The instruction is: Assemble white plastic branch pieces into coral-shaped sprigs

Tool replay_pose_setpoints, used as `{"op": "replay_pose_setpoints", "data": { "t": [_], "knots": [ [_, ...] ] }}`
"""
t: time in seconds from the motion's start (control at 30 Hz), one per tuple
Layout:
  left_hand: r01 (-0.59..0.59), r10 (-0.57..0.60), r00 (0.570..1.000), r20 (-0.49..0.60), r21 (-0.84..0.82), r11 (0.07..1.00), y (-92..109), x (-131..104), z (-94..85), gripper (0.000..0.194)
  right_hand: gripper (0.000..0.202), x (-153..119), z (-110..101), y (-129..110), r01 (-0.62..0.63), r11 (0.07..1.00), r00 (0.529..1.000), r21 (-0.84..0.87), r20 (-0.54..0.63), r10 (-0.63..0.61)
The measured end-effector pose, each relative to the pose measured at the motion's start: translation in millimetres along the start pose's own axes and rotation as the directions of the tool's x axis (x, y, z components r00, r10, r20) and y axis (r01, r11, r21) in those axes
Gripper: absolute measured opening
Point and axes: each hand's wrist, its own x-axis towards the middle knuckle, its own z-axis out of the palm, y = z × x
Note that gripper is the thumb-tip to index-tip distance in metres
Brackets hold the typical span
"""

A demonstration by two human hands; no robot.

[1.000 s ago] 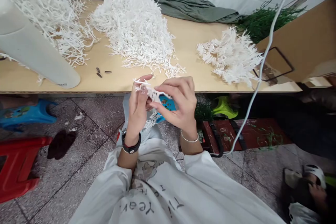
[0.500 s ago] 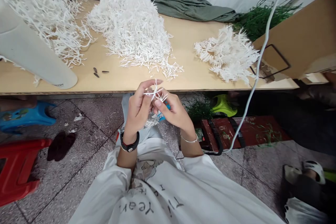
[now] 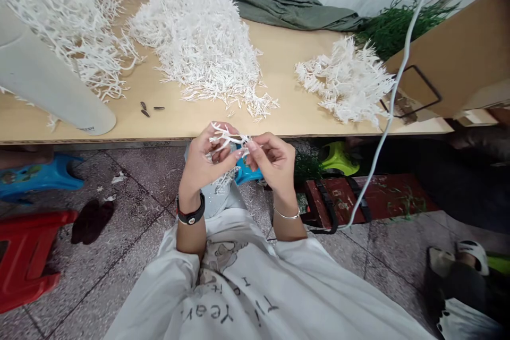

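Note:
Just in front of the table edge, my two hands hold a small white branched plastic-looking sprig (image 3: pixel 225 137). My left hand (image 3: pixel 205 162) has its fingers curled behind the sprig, its thumb reaching across toward the right hand. Thumb and fingertips of my right hand (image 3: pixel 274 162) pinch the sprig's right end. Below the hands, more small white pieces (image 3: pixel 223 180) lie on my lap. Beyond, on the table (image 3: pixel 175 119), rises a large heap of white branched pieces (image 3: pixel 203 37). A smaller white pile (image 3: pixel 345 82) sits to the right.
At the left stand a pale bottle (image 3: pixel 51 74) and another white heap (image 3: pixel 75 16). Several dark seeds (image 3: pixel 145 113) lie near the edge. A white cable (image 3: pixel 384 138) hangs at the right, near green plastic foliage (image 3: pixel 392 29). A red stool (image 3: pixel 35 239) stands on the floor.
My hands have moved slightly apart. The sprig has turned, its branches now pointing left across the left fingers, with the right hand pinching its other end.

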Motion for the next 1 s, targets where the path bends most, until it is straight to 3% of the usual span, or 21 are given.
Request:
{"op": "replay_pose_setpoints", "data": {
  "t": [0.1,0.17,0.3,0.37,0.47,0.53,0.73,0.8,0.87,0.93,1.0],
  "knots": [
    [-0.106,0.088,0.985,0.147,0.117,0.987,-5.4,3.5,-2.1,0.016,0.021,1.0,-3.7,-2.3,-0.141,0.963,0.989,0.229,0.073,0.128],
    [-0.177,0.154,0.971,0.183,0.118,0.977,-7.2,4.9,0.6,0.015,0.024,2.7,-5.5,-2.9,-0.206,0.920,0.978,0.333,0.102,0.182],
    [-0.094,0.108,0.977,0.185,-0.085,0.992,-6.3,4.5,10.2,0.049,0.026,4.4,-7.6,-3.3,-0.287,0.867,0.955,0.408,0.198,0.223],
    [-0.019,0.051,0.976,0.213,-0.148,0.989,-5.0,3.8,13.0,0.049,0.023,3.0,-8.3,-4.1,-0.272,0.874,0.956,0.403,0.214,0.199],
    [0.065,-0.046,0.988,0.150,-0.129,0.989,-3.5,3.4,13.1,0.021,0.020,-1.3,-9.4,-6.0,-0.175,0.934,0.983,0.311,0.111,0.147],
    [0.089,-0.078,0.989,0.125,-0.087,0.992,-2.7,3.3,11.4,0.016,0.018,-4.4,-10.2,-6.8,-0.135,0.970,0.991,0.202,0.045,0.128],
    [0.125,-0.101,0.928,0.360,-0.042,0.991,-1.4,1.8,9.8,0.025,0.017,-10.7,-12.4,-5.1,-0.093,0.994,0.995,0.051,-0.015,0.094],
    [0.069,-0.073,0.954,0.291,0.027,0.997,-2.0,1.2,11.9,0.026,0.016,-12.1,-12.1,-5.3,-0.069,0.997,0.995,0.047,-0.063,0.072],
    [-0.006,-0.017,0.991,0.134,0.163,0.987,-2.9,1.1,14.0,0.027,0.016,-13.6,-11.2,-6.5,-0.029,0.998,0.993,0.055,-0.114,0.035],
    [-0.063,0.058,0.998,0.026,0.287,0.956,-3.4,1.4,14.9,0.025,0.014,-15.3,-10.1,-8.0,0.003,0.999,0.990,0.051,-0.140,0.005],
    [-0.117,0.125,0.992,0.000,0.343,0.932,-3.2,2.2,14.6,0.023,0.014,-17.2,-9.3,-8.7,0.000,1.000,0.991,0.031,-0.131,0.004]
  ]
}}
